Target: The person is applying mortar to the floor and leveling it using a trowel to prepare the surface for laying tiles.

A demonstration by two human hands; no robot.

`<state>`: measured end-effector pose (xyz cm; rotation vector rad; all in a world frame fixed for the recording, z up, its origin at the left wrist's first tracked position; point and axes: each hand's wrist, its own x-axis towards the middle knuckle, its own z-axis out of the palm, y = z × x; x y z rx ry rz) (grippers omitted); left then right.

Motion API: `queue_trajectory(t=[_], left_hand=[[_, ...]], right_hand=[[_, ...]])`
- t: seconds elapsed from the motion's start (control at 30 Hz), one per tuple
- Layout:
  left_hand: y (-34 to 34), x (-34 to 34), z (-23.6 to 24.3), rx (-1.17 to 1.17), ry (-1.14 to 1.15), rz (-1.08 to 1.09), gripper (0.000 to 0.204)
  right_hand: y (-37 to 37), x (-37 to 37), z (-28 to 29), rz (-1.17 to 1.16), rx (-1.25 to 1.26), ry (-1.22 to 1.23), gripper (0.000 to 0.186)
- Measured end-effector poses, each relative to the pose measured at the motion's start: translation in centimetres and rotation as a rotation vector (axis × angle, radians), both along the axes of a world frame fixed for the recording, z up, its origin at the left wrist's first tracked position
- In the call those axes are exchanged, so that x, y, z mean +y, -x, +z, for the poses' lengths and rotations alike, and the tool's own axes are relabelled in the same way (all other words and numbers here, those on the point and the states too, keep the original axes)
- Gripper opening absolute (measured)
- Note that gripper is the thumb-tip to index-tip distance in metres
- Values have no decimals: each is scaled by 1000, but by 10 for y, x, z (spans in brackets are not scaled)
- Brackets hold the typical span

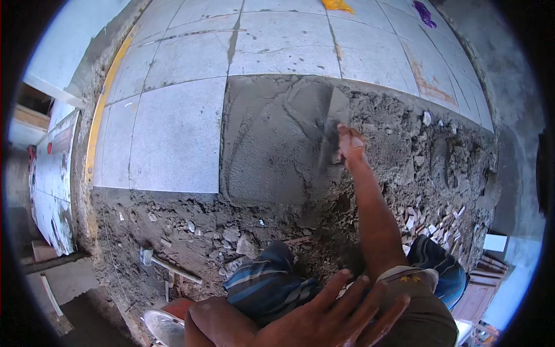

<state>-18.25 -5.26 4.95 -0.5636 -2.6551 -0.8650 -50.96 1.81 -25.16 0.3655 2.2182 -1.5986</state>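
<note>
- Our right hand (351, 146) is closed around a flat trowel (339, 107).
- The trowel stands at the right edge of our wet mortar bed (266, 144), beside a laid tile (176, 141).
- Our left hand (324, 318) spreads its fingers, holding nothing we can see.
- We see a hammer (173, 267) on the rubble.

legible marks — no words, letters or numbers can be read. the one sign that shows is a short row of yellow star-like shapes (410, 279) on the brownish sleeve (416, 303), close to its cuff. on the yellow strip (107, 95) along the left edge of the tiled floor (173, 139), the yellow crumpled piece (338, 6) toward that floor's far edge and the purple crumpled piece (425, 14) toward its far right corner — any print is too small to tell.
</note>
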Motion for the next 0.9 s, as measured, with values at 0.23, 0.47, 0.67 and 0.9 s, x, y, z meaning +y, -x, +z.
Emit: queue_trajectory(t=[0.23, 0.47, 0.67, 0.9], left_hand=[[5, -2, -19, 102, -5, 64, 58], [12, -5, -8, 2, -114, -10, 57], [15, -12, 13, -137, -98, -117, 58], [23, -10, 15, -199, -93, -162, 58]], right_hand=[[5, -103, -9, 299, 123, -39, 45], [-1, -175, -30, 526, 433, -326, 41], [-21, -111, 1, 1006, 554, -551, 44], [18, -122, 44, 1102, 499, -823, 41]])
